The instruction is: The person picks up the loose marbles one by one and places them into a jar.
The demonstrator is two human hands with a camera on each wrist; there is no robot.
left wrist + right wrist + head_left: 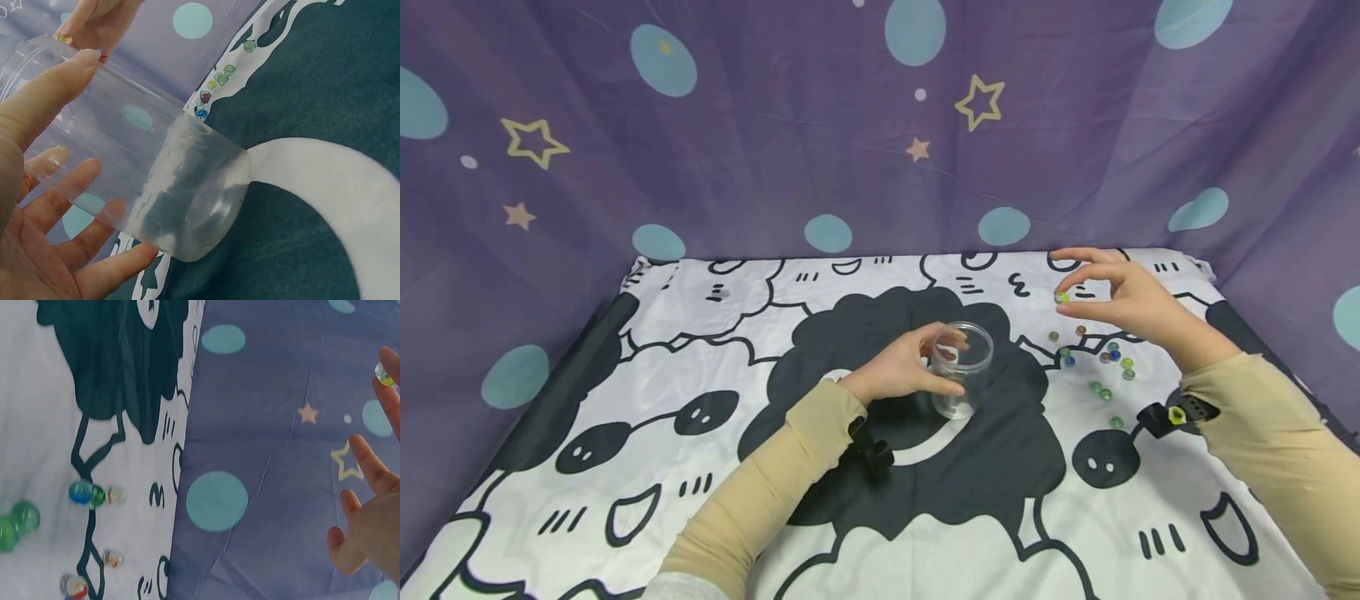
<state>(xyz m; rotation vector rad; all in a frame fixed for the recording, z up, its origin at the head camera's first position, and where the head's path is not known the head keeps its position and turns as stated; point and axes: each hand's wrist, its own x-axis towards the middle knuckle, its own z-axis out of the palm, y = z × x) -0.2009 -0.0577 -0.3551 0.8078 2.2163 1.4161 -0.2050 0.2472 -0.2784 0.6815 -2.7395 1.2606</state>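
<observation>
Apparently, pick-up stage was underway: right hand (1131, 302) pinched marble (1062, 297) above desk (910, 558); left hand (897, 368) gripped clear jar (976, 367), left of loose marbles (1106, 394). Next move seemingly called for firm pinch, jar steadied.

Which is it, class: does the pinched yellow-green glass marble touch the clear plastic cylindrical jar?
Apart: the head view plainly shows black-and-white cloth between the marble and the jar.
</observation>
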